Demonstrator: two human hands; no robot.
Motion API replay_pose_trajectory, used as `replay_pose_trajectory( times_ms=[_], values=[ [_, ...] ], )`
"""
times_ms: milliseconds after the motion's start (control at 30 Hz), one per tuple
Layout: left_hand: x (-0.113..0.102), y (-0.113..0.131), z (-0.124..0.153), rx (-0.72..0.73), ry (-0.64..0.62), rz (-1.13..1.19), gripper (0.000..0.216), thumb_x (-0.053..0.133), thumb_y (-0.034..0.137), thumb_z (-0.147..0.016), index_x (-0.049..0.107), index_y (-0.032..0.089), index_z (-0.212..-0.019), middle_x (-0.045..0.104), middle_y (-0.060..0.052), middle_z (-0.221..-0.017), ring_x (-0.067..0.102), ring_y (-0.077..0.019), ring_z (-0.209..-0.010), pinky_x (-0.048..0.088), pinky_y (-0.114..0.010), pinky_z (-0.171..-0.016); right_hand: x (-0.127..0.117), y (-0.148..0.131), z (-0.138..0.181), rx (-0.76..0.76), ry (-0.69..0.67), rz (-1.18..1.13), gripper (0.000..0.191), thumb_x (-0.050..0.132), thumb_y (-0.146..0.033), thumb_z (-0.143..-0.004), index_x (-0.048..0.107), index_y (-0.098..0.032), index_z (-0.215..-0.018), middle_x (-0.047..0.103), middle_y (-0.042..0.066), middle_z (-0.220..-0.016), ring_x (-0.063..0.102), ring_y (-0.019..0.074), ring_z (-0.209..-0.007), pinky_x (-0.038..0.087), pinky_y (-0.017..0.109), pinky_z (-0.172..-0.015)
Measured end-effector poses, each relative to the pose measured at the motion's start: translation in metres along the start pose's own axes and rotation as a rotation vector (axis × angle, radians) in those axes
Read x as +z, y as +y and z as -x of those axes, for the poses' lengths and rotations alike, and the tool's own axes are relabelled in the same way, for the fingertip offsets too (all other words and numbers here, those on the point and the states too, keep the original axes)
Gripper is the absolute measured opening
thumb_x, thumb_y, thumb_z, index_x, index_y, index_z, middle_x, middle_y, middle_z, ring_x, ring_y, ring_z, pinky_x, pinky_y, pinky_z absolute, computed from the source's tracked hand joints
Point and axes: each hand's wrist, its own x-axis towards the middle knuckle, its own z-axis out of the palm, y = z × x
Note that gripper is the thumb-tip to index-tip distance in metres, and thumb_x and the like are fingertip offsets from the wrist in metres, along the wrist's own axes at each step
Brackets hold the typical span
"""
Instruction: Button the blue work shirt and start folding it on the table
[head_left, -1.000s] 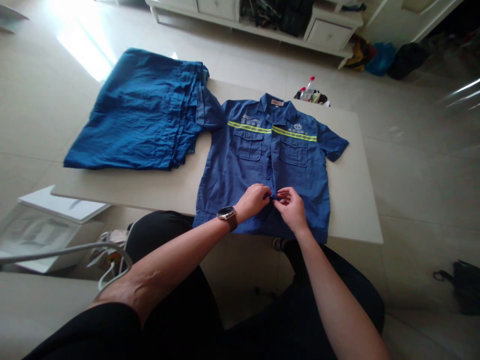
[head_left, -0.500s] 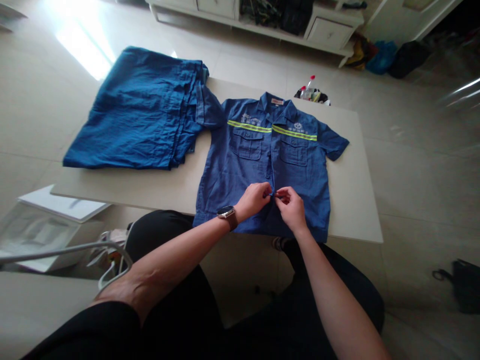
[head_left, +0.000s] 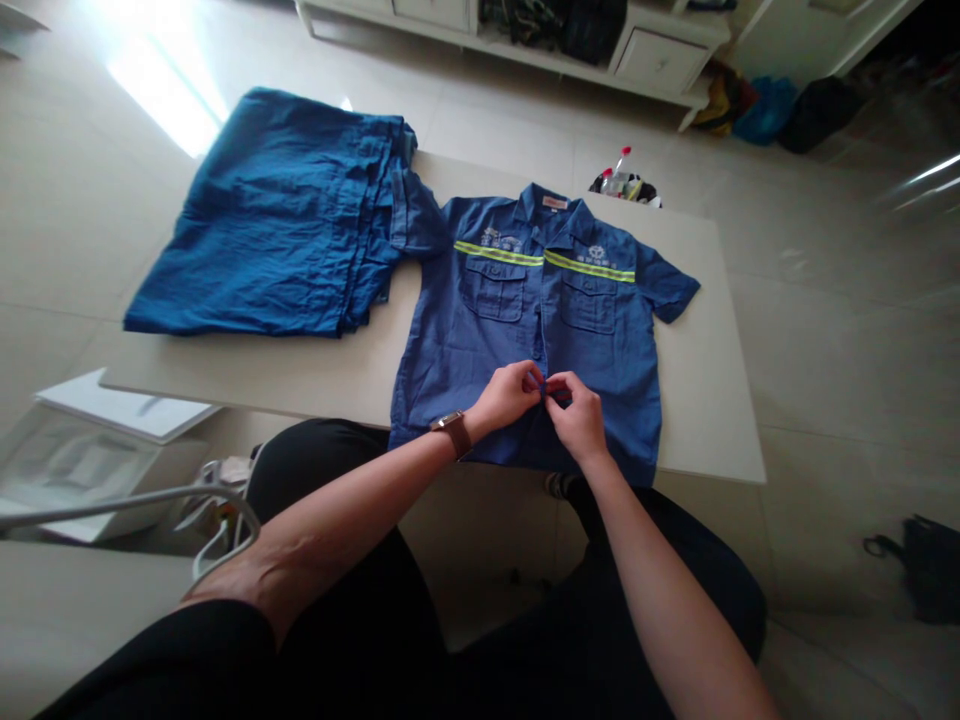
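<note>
The left hand [head_left: 510, 393] and the right hand [head_left: 574, 415] meet fingertip to fingertip, each closed in a narrow pinch on the front button strip of the blue shirt [head_left: 480, 340], low down, below its two chest pockets. A watch [head_left: 452, 432] sits on the left wrist at the shirt's hem. The shirt lies flat, collar away, on the pale counter [head_left: 705, 400], and a pile of blue cloth [head_left: 277, 230] lies left of the shirt, touching its sleeve.

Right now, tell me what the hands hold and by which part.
The left hand and right hand both pinch the shirt at its front opening, near the hem.
</note>
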Motion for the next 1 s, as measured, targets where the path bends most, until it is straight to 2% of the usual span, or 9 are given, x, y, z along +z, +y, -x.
replay_pose_trajectory(
  times_ms=[167,333,433,567,667,833,1000],
  values=[
    [0.0,-0.005,-0.003,-0.077,-0.048,0.116,0.018,0.073,0.017,-0.077,0.066,0.016,-0.093,0.073,-0.003,-0.081,0.069,-0.0135,-0.075,0.05,-0.022,-0.067,0.002,0.001,0.002,-0.042,0.004,0.054,0.013,0.058,-0.019,-0.084,0.066,-0.025,-0.094,0.073,0.004,-0.09,0.069,0.0225,-0.084,0.055,0.035,-0.082],
    [0.002,-0.014,-0.007,-0.078,-0.008,0.198,0.021,0.067,0.006,-0.076,0.062,0.016,-0.094,0.067,0.002,-0.075,0.065,-0.0095,-0.071,0.047,-0.018,-0.065,-0.001,-0.002,0.002,-0.086,0.037,0.087,0.007,0.06,-0.022,-0.087,0.066,-0.024,-0.085,0.069,0.006,-0.088,0.066,0.023,-0.084,0.054,0.036,-0.08],
    [0.001,-0.015,-0.009,-0.092,0.003,0.235,0.024,0.068,0.006,-0.075,0.059,0.017,-0.094,0.064,0.004,-0.072,0.062,-0.0083,-0.067,0.045,-0.018,-0.063,-0.003,-0.003,0.001,-0.104,0.038,0.097,0.011,0.062,-0.023,-0.088,0.066,-0.024,-0.078,0.068,0.005,-0.085,0.065,0.0229,-0.083,0.054,0.036,-0.079],
    [0.0,-0.013,-0.01,-0.127,0.01,0.266,0.028,0.069,0.006,-0.073,0.057,0.018,-0.096,0.063,0.005,-0.069,0.059,-0.0081,-0.062,0.041,-0.018,-0.058,-0.003,-0.002,0.003,-0.112,0.052,0.093,0.016,0.06,-0.024,-0.091,0.065,-0.025,-0.076,0.07,0.006,-0.086,0.066,0.0237,-0.085,0.054,0.038,-0.081],
    [0.0,-0.009,-0.011,-0.21,0.019,0.329,0.032,0.068,0.004,-0.071,0.055,0.018,-0.096,0.063,0.006,-0.066,0.055,-0.0074,-0.056,0.037,-0.018,-0.054,-0.002,-0.002,0.004,-0.168,0.055,0.118,0.018,0.056,-0.021,-0.093,0.065,-0.025,-0.076,0.071,0.007,-0.089,0.067,0.0246,-0.089,0.054,0.039,-0.084],
    [-0.001,-0.002,-0.011,-0.295,0.033,0.399,0.032,0.065,0.001,-0.071,0.051,0.019,-0.094,0.06,0.008,-0.061,0.046,-0.005,-0.048,0.03,-0.018,-0.05,-0.003,0.001,0.006,-0.239,0.009,0.192,0.021,0.053,-0.018,-0.093,0.066,-0.025,-0.079,0.071,0.008,-0.091,0.067,0.0258,-0.092,0.053,0.041,-0.087],
    [-0.008,0.003,-0.011,-0.303,-0.048,0.38,0.025,0.068,0.009,-0.076,0.052,0.019,-0.093,0.055,0.01,-0.058,0.039,-0.0035,-0.044,0.024,-0.018,-0.046,-0.006,0.003,0.008,-0.274,-0.047,0.157,0.023,0.052,-0.018,-0.095,0.069,-0.026,-0.082,0.072,0.008,-0.095,0.068,0.0252,-0.094,0.054,0.041,-0.088]
  ],
)
